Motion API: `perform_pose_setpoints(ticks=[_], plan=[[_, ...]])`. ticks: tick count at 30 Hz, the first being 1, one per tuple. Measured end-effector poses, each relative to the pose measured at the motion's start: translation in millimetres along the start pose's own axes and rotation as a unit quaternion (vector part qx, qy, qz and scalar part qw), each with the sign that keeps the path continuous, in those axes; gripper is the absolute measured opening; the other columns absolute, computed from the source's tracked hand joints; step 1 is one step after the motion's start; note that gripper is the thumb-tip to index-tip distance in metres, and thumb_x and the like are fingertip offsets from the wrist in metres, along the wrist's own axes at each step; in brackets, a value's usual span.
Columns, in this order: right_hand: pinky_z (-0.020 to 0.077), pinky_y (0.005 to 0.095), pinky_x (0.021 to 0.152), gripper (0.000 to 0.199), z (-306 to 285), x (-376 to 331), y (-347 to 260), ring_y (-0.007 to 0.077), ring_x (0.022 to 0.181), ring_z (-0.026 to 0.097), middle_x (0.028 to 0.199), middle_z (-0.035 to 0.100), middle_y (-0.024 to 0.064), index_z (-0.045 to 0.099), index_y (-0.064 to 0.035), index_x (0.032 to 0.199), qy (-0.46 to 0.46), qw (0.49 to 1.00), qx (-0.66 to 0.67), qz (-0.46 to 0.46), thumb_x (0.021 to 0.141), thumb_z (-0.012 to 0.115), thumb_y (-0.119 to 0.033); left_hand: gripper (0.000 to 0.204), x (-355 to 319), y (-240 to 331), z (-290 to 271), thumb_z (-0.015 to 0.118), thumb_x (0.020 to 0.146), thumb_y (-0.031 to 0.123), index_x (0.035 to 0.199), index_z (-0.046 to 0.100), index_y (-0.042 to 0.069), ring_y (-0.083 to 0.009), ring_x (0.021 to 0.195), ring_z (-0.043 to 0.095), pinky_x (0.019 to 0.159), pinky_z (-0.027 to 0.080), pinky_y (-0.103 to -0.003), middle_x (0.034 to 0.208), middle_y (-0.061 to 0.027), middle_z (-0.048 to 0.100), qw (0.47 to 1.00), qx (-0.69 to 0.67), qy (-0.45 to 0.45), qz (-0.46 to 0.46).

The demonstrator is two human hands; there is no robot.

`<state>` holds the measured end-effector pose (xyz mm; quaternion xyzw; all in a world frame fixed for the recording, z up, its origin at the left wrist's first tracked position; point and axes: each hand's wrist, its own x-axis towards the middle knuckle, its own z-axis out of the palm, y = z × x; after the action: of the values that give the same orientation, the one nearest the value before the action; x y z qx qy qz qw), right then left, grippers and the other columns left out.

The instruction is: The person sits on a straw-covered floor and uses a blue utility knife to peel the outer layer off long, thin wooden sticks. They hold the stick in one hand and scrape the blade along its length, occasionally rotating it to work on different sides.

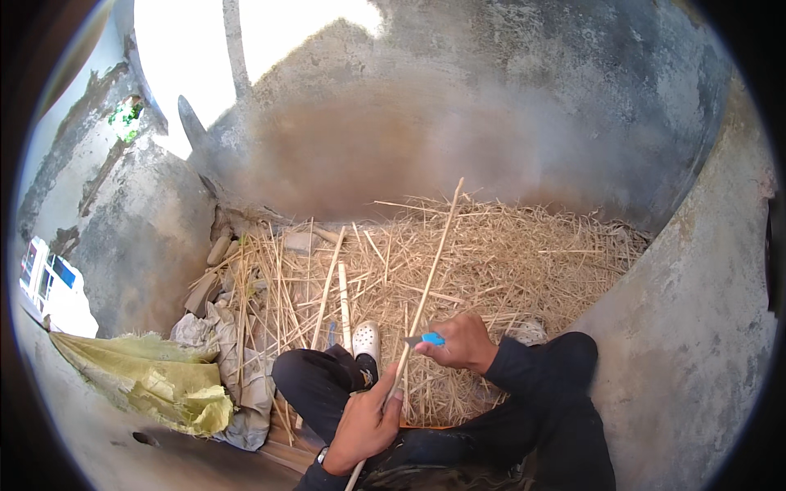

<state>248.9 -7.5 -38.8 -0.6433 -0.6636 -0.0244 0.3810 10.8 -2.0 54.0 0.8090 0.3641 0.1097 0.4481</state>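
A long, thin pale strip (436,266), which looks like split bamboo or cane, slants up and away from my lap. My left hand (364,427) is closed around its lower part, and its near end runs down past my wrist. In my right hand (467,344) is a small knife (431,338) with a blue part showing at the thumb. Its short grey blade points left and lies against or just beside the strip, a little above my left hand. Most of the knife's handle is hidden by my fingers.
Pale shavings (524,262) cover the floor in a thick heap up to the back wall (491,114). Several longer strips (282,286) lie to the left, by a yellow-green sack (155,380) and a grey crumpled sack (246,409). My white clog (366,340) stands among the shavings.
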Motion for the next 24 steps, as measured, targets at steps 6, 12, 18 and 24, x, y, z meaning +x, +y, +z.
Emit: perform_pose_setpoints(ticks=[6,12,18,24], plan=[[0.0409,0.0392,0.040,0.068,-5.5,31.6,66.0,0.0251,0.039,0.054,0.042,0.050,0.0098,0.059,-0.0115,0.053,-0.012,0.988,-0.045,0.146,0.084,0.046,-0.070,0.046,-1.8,-0.4,2.6,0.050,0.090,0.009,0.134,0.043,-0.001,-0.0256,0.057,0.058,0.060,0.046,-0.032,0.064,-0.0153,0.055,0.999,0.004,-0.002,0.032],[0.0412,0.0390,0.040,0.067,0.2,3.1,10.8,0.0247,0.039,0.054,0.043,0.050,0.0086,0.062,-0.0104,0.056,-0.050,0.998,-0.041,0.018,0.084,0.046,-0.070,0.047,1.8,-4.4,6.2,0.051,0.089,0.008,0.134,0.043,-0.002,-0.0330,0.059,0.061,0.059,0.046,-0.034,0.065,-0.0203,0.054,0.997,0.040,0.015,0.061],[0.0410,0.0391,0.040,0.067,0.0,11.3,23.8,0.0270,0.039,0.054,0.043,0.049,0.0089,0.061,-0.0116,0.056,-0.019,0.997,0.011,0.070,0.083,0.046,-0.070,0.047,1.0,5.8,-1.9,0.052,0.088,0.007,0.134,0.043,-0.002,-0.0366,0.061,0.061,0.059,0.046,-0.035,0.065,-0.0224,0.053,0.999,0.047,0.011,0.015],[0.0399,0.0382,0.039,0.068,-0.7,22.3,48.1,0.0268,0.037,0.052,0.042,0.048,0.0090,0.057,-0.0109,0.052,-0.023,0.994,-0.049,0.096,0.086,0.044,-0.069,0.047,-5.2,0.6,3.2,0.051,0.089,0.007,0.134,0.042,-0.002,-0.0367,0.061,0.062,0.058,0.045,-0.034,0.064,-0.0219,0.053,0.996,0.065,0.030,0.058]])
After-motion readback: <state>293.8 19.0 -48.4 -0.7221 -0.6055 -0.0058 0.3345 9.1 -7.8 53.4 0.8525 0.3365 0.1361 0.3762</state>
